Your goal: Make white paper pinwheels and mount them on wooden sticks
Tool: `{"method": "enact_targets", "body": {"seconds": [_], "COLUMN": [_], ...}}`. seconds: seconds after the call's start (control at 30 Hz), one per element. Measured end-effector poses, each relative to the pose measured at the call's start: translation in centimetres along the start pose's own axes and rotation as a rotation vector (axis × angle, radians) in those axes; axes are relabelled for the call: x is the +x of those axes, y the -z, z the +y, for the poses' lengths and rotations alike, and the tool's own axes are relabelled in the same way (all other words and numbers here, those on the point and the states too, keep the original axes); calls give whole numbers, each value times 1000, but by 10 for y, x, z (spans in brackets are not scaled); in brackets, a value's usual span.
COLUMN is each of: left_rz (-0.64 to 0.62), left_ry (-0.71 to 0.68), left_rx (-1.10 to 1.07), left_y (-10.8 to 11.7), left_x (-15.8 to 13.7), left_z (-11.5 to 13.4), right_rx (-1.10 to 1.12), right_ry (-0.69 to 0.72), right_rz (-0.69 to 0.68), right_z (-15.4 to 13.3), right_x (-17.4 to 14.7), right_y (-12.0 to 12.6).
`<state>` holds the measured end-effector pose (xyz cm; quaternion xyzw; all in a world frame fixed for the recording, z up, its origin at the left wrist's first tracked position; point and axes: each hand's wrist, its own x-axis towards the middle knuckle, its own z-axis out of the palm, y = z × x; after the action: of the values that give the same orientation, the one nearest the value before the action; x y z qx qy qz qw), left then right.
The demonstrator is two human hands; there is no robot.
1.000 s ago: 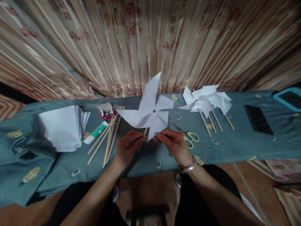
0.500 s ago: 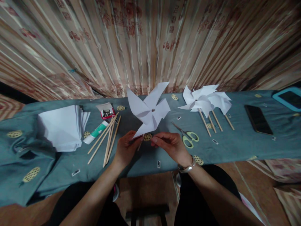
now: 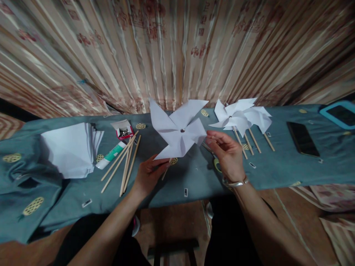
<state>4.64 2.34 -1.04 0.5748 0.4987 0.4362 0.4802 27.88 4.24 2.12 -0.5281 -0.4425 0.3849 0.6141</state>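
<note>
A white paper pinwheel with a metal pin at its centre is held up in front of me. My left hand is closed on its wooden stick just below the blades. My right hand is at the right-hand blade, with thumb and fingertips pinched at its edge. Beneath that hand lie scissors, mostly hidden, with a piece of green handle showing. Several finished pinwheels lie together to the right, their sticks pointing toward me.
Left on the cloth-covered table are a stack of white paper, a small red box of pins, a white-and-green tube and several wooden sticks. A phone and a blue-framed device lie right. A curtain hangs behind.
My right hand has moved up and right from near the stick to the pinwheel's right blade, now covering most of the scissors. The blades have turned slightly; my left hand keeps hold of the stick.
</note>
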Motion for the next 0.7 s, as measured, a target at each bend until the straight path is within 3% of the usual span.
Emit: {"method": "enact_targets", "body": {"seconds": [0.7], "left_rz": [11], "left_ry": [-31], "left_rx": [1], "left_y": [3], "left_x": [1], "left_z": [2], "right_rx": [134], "right_ry": [-257], "right_rz": [-230], "right_z": [-5], "right_x": [-26], "right_y": [-24]}}
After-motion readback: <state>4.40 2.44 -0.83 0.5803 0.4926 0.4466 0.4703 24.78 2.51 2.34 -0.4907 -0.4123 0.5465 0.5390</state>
